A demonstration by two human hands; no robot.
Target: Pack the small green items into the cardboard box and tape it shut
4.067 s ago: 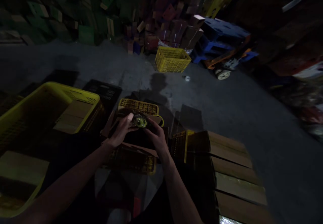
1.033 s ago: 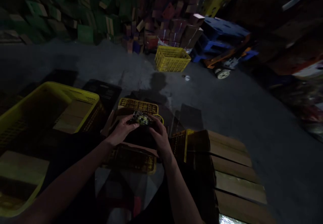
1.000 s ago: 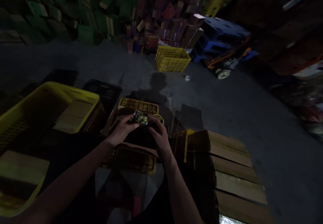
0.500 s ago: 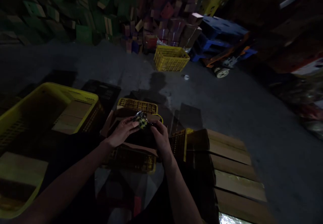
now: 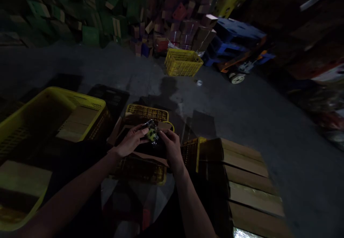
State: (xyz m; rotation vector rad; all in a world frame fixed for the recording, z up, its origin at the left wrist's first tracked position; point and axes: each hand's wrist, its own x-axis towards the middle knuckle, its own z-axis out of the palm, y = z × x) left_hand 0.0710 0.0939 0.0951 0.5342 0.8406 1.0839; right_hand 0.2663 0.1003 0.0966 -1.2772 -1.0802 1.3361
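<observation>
Between my hands is a small yellow-green item with black spots in a clear plastic bag [image 5: 152, 134]; its exact kind is too dark to make out. My left hand [image 5: 130, 140] grips the bag from the left, thumb on top. On the other side, the fingers of my right hand [image 5: 170, 145] pinch the bag's right edge. Below both hands stands an open cardboard box [image 5: 150, 157] with its flaps spread and a dark inside. It rests on a yellow crate [image 5: 147, 112], whose slatted rim shows behind and in front.
A large yellow tub [image 5: 77, 96] holding cardboard boxes stands at left. To the right, several long cardboard boxes [image 5: 245, 155] lie in a row beside another yellow crate [image 5: 199, 154]. Farther off are a yellow basket [image 5: 184, 66], blue pallets [image 5: 233, 34] and a pallet jack [image 5: 238, 77].
The bagged item has turned in my fingers and shows more of its spotted face. My right hand has shifted slightly at the bag's edge. The surroundings look the same.
</observation>
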